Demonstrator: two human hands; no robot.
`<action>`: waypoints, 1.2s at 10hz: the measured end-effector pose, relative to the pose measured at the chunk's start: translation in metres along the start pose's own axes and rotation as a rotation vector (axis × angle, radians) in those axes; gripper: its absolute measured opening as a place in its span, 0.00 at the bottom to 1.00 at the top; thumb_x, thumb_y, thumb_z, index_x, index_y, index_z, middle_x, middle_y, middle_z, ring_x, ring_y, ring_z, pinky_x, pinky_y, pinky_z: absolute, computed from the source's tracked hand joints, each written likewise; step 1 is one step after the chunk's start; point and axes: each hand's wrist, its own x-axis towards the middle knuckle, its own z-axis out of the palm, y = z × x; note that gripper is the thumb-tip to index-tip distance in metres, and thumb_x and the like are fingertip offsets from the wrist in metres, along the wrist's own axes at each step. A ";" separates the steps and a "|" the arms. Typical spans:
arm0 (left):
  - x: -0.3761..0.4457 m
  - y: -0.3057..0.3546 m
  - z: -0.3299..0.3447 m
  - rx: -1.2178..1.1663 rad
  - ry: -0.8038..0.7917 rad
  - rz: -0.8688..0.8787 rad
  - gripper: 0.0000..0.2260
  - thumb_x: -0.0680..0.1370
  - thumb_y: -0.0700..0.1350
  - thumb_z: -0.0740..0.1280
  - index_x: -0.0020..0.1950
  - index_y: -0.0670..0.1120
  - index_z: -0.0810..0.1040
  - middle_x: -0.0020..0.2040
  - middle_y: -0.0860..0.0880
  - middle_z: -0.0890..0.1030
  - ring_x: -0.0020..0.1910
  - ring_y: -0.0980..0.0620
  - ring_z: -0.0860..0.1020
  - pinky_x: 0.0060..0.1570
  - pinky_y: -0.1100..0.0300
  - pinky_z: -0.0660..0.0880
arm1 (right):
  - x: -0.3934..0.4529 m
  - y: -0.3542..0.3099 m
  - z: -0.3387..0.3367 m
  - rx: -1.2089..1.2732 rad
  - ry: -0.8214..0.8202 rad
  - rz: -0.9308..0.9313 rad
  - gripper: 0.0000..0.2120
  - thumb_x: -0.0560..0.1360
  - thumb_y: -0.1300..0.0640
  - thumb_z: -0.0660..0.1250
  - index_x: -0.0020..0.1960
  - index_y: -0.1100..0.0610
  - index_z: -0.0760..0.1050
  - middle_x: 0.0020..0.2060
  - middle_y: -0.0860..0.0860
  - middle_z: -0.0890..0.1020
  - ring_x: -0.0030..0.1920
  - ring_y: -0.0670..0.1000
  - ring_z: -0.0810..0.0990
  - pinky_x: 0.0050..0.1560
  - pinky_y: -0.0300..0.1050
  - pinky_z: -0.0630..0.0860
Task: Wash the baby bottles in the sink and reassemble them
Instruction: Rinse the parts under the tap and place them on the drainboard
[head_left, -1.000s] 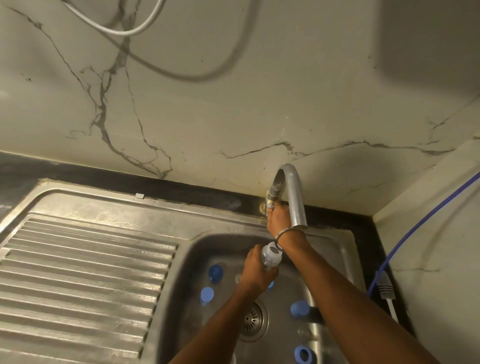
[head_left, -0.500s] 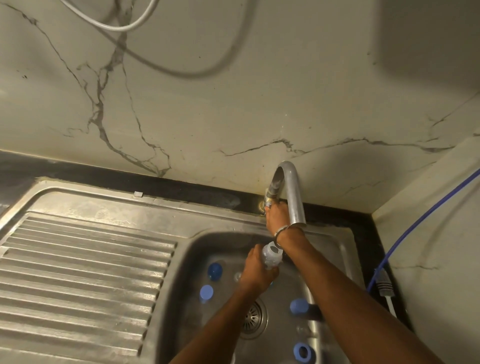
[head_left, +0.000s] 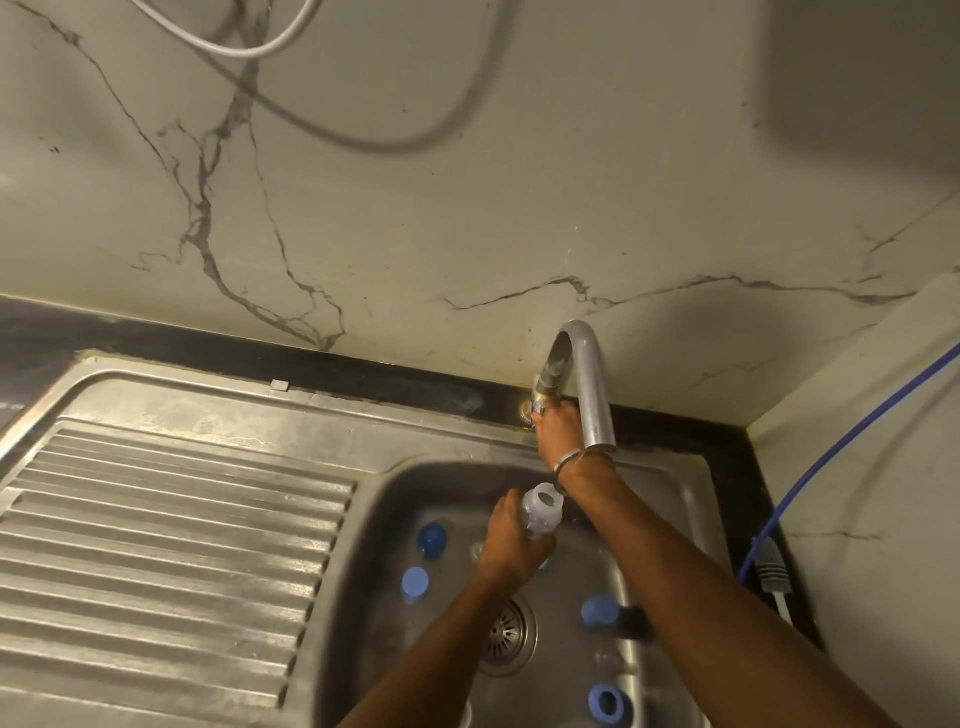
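The tap (head_left: 592, 384) curves over the back of the sink (head_left: 670, 467). The right hand (head_left: 558, 423) reaches to the foot of the tap and curls around the small knob there, likely to turn the water on or off. The left hand (head_left: 511, 545) grips 1 clear bottle (head_left: 541, 512) just below the spout of the tap, mouth up, so water can fall inside. No water shows. In front of the tap, down in the sink, lie 4 blue bottle parts (head_left: 415, 582) near the drain (head_left: 506, 634), waiting to be washed.
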 end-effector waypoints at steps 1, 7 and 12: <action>0.000 -0.003 0.001 0.001 0.003 0.005 0.22 0.69 0.39 0.74 0.61 0.46 0.72 0.58 0.48 0.75 0.56 0.51 0.76 0.57 0.53 0.77 | -0.001 -0.001 -0.002 -0.073 -0.003 -0.030 0.18 0.83 0.54 0.49 0.66 0.62 0.69 0.62 0.61 0.74 0.63 0.58 0.71 0.60 0.44 0.64; 0.000 -0.010 0.004 -0.014 -0.017 0.025 0.22 0.70 0.41 0.74 0.61 0.48 0.71 0.58 0.50 0.74 0.56 0.52 0.76 0.56 0.55 0.77 | -0.019 0.032 0.009 0.404 0.120 0.006 0.20 0.78 0.49 0.64 0.67 0.54 0.69 0.51 0.49 0.76 0.48 0.46 0.76 0.48 0.28 0.70; -0.011 -0.012 -0.008 -0.079 -0.014 0.139 0.19 0.70 0.44 0.76 0.57 0.48 0.74 0.54 0.50 0.79 0.52 0.54 0.79 0.53 0.49 0.78 | -0.107 0.076 0.046 0.778 -0.124 -0.180 0.24 0.74 0.67 0.68 0.68 0.56 0.68 0.63 0.50 0.75 0.62 0.47 0.75 0.58 0.37 0.76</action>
